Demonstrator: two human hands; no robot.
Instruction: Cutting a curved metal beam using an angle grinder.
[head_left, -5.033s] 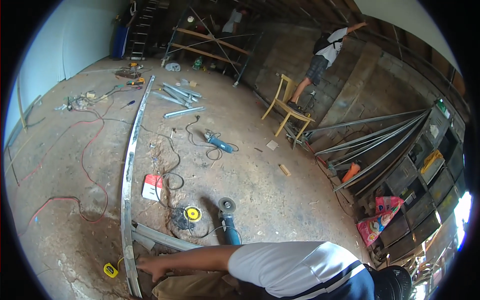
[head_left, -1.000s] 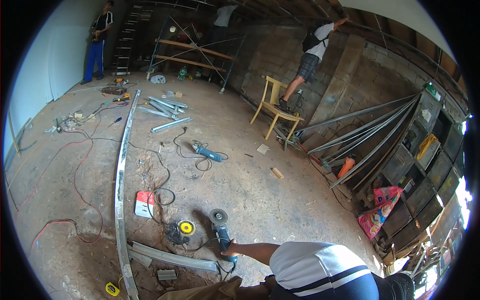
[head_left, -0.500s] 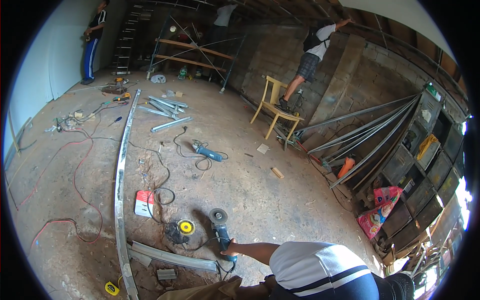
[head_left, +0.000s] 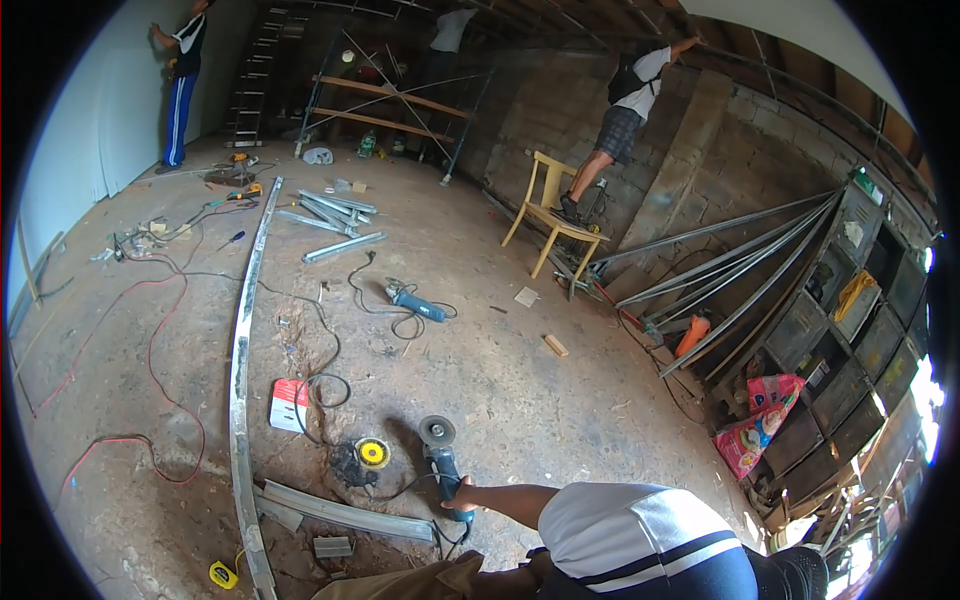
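- Now grips angle grinder (head_left: 444, 466) with right hand (head_left: 461, 496), right of long metal bar (head_left: 239, 370); no longer reaching beside bar.
- Likely shifts work onto grinder.
- Cannot see left hand.

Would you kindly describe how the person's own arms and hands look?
The right hand is bare, without a glove; its arm wears a short white sleeve bordered by dark and white stripes and navy cloth. The left hand is out of sight.

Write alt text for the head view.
The right hand grips an angle grinder near metal strips on a worn floor; farther off, one person stands on a wooden chair, another by a pale wall.
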